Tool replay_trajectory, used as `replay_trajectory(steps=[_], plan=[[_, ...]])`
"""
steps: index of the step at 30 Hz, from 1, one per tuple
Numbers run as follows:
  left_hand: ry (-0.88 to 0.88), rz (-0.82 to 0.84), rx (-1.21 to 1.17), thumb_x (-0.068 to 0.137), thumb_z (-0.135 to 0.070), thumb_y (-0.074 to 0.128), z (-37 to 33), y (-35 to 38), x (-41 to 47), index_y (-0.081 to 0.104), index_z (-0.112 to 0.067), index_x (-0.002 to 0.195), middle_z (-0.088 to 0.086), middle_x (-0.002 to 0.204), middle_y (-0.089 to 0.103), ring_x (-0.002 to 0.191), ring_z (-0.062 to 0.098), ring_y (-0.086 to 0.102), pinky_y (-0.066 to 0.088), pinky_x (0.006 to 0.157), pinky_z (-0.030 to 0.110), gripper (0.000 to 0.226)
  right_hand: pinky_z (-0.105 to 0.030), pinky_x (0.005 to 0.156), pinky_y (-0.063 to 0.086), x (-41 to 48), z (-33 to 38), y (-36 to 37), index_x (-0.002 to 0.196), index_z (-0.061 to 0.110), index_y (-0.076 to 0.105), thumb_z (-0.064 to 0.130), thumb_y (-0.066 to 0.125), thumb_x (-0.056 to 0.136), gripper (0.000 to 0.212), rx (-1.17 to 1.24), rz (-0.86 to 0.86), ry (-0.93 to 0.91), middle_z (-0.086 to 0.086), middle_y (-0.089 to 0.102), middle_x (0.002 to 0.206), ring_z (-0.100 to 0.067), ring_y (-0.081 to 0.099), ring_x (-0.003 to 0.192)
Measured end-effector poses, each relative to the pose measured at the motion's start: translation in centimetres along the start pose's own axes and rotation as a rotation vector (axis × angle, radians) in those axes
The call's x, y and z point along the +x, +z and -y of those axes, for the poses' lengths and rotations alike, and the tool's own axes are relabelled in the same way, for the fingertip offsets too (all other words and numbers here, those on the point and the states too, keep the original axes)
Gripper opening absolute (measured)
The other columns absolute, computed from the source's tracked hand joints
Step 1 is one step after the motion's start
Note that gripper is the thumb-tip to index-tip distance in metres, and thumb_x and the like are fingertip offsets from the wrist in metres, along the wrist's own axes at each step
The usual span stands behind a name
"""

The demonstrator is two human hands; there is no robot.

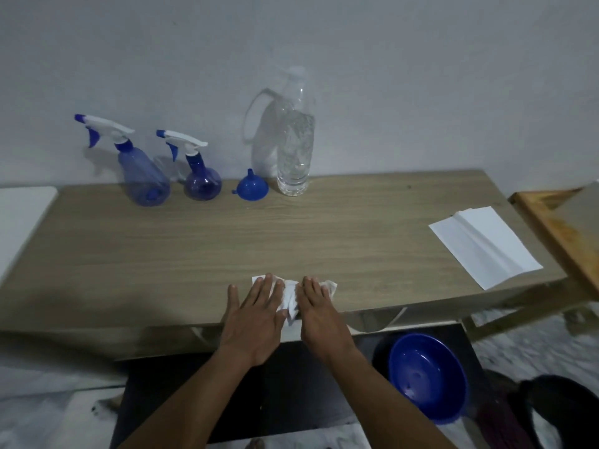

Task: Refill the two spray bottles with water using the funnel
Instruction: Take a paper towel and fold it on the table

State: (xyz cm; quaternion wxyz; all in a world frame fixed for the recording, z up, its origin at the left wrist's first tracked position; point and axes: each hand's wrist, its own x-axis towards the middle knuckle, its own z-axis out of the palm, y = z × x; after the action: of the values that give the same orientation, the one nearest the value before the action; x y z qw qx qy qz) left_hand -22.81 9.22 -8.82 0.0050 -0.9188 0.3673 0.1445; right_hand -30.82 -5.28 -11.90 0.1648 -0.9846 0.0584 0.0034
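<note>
At lower centre, the left hand point(256, 314) and right hand point(319, 314), grip released, are pressing a crumpled tissue point(290, 298) flat, likely blotting the worktop point(194, 247).

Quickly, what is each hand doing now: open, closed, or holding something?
Left hand: open, fingers straight, pressing on the crumpled tissue.
Right hand: open, fingers straight, pressing on the same tissue.

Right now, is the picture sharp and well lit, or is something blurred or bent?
Head view: dim, bluish light; the table edges bow from the wide lens; the jug is hazy against the wall; the left hand and right hand look fairly sharp.
</note>
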Motion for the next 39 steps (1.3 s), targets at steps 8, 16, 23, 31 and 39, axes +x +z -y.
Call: replay_trajectory(steps=[8, 16, 23, 31, 39], plan=[[0.071, -0.02, 0.095, 0.105, -0.036, 0.027, 8.1, -0.9, -0.7, 0.016, -0.024, 0.155, 0.0, 0.164, 0.008, 0.151, 0.019, 0.01, 0.012, 0.118, 0.051, 0.053, -0.039, 0.112, 0.04, 2.9, 7.0, -0.3, 0.148, -0.002, 0.039, -0.014, 0.044, 0.089, 0.061, 0.071, 0.012, 0.013, -0.015, 0.028, 0.161, -0.028, 0.027, 0.149], [0.226, -0.09, -0.126, 0.091, -0.04, 0.048, 6.0, -5.1, 0.1, 0.067, -0.032, 0.092, -0.006, 0.09, 0.068, 0.083, 0.017, 0.065, 0.048, 0.068, 0.03, 0.021, -0.035, 0.088, 0.049, 0.8, 6.1, -4.1, 0.117, 0.015, 0.071, 0.002, 0.055, 0.088, 0.035, 0.084, -0.007, 0.255, -0.008, 0.066, 0.115, -0.028, 0.062, 0.104], [0.396, -0.107, -0.573, 0.086, -0.021, 0.063, -3.7, -9.0, 3.7, 0.074, -0.026, 0.092, -0.007, 0.086, 0.073, 0.082, 0.013, 0.065, 0.049, 0.074, 0.028, 0.013, -0.031, 0.077, 0.047, -5.3, 0.9, -10.9, 0.1, 0.017, 0.079, 0.009, 0.058, 0.093, 0.023, 0.248, -0.34, 0.595, -0.004, 0.066, 0.096, -0.02, 0.061, 0.085], [0.62, -0.003, -0.614, 0.084, -0.017, 0.071, -20.3, -11.8, 5.3, 0.068, -0.03, 0.102, -0.008, 0.086, 0.071, 0.082, 0.01, 0.066, 0.052, 0.077, 0.028, 0.022, -0.037, 0.079, 0.055, -16.0, -7.9, -16.7, 0.097, 0.024, 0.077, 0.015, 0.063, 0.09, 0.018, 0.291, -0.56, 0.887, 0.003, 0.075, 0.093, -0.018, 0.068, 0.09], [0.885, 0.12, -0.497, 0.088, -0.024, 0.071, -42.3, -7.0, 7.6, 0.071, -0.028, 0.097, -0.011, 0.094, 0.072, 0.088, 0.007, 0.065, 0.051, 0.078, 0.025, 0.01, -0.039, 0.076, 0.054, -30.0, -22.4, -18.2, 0.092, 0.015, 0.076, 0.01, 0.059, 0.086, 0.019, 0.354, -0.68, 1.151, -0.005, 0.075, 0.093, -0.025, 0.067, 0.091]])
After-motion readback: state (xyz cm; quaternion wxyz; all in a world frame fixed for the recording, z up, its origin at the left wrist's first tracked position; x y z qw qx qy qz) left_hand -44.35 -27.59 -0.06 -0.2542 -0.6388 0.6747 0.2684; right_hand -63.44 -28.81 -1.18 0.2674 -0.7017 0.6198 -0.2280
